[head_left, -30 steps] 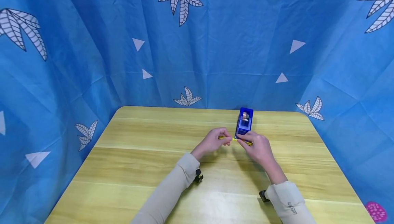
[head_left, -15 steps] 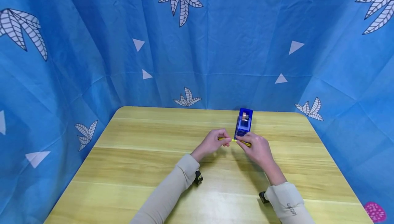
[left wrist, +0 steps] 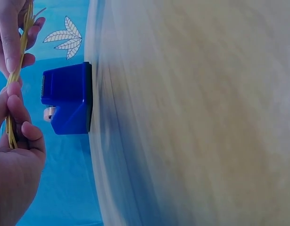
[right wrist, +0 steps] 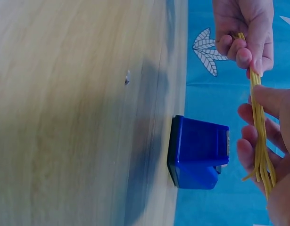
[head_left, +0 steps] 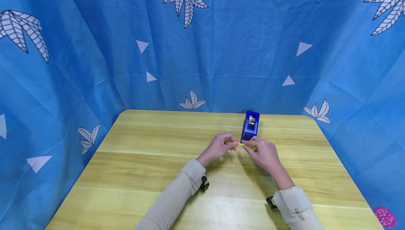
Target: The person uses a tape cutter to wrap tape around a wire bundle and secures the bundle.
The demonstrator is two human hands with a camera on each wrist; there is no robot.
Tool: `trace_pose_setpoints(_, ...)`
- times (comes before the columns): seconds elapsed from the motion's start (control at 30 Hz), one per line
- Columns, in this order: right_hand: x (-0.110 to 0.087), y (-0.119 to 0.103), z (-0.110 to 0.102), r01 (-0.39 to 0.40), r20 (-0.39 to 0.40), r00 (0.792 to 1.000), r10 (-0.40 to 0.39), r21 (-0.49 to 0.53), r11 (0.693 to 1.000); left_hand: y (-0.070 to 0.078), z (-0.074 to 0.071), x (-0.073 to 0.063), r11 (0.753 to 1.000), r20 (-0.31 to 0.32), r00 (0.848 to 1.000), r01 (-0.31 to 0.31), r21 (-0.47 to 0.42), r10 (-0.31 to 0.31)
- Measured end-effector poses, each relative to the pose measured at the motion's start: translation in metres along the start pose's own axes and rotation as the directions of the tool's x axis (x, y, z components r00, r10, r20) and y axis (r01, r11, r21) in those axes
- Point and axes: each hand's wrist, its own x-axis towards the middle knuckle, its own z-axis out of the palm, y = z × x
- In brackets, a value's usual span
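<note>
Both hands hold a thin bundle of yellow strands (right wrist: 259,117), stretched lengthwise between them above the table. My left hand (head_left: 221,143) pinches one end between thumb and fingers. Thumb and fingertips of my right hand (head_left: 263,151) pinch the bundle close beside the left fingertips. In the right wrist view several loose strand ends fan out below the right thumb, over the curled fingers. Part of the bundle is hidden inside each grip. Just beyond the right hand, a blue tape dispenser (head_left: 251,126) with a small roll in it stands on the table.
The wooden table (head_left: 152,173) ends at a blue curtain (head_left: 246,44) with leaf and triangle prints, hanging at the back and sides. A tiny shiny scrap (right wrist: 128,77) lies on the tabletop. Dark wrist cameras sit under both cuffs.
The bundle and the right hand shift very slightly to the left. Both hands keep their pinch, and the tape dispenser stays in place.
</note>
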Motion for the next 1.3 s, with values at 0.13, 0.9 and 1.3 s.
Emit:
trace_pose_setpoints(0.13, 0.0003, -0.0007, -0.0001, -0.020, 0.024, 1.000, 0.020, -0.007, 1.000, -0.0011, 0.0001, -0.0008, 1.000, 0.000, 1.000, -0.003, 0.009, 0.003)
trace_pose_setpoints(0.9, 0.0034, -0.0024, -0.0001, -0.106, 0.175, 0.979, 0.102, 0.009, 0.994, -0.0039, 0.0014, -0.0034, 0.999, -0.029, 0.999, -0.042, 0.029, 0.043)
trace_pose_setpoints(1.3, 0.0017, -0.0010, 0.0062, -0.058, 0.089, 0.994, 0.063, -0.058, 0.997, -0.0031, 0.0045, -0.0026, 1.000, -0.042, 0.999, -0.018, -0.019, 0.017)
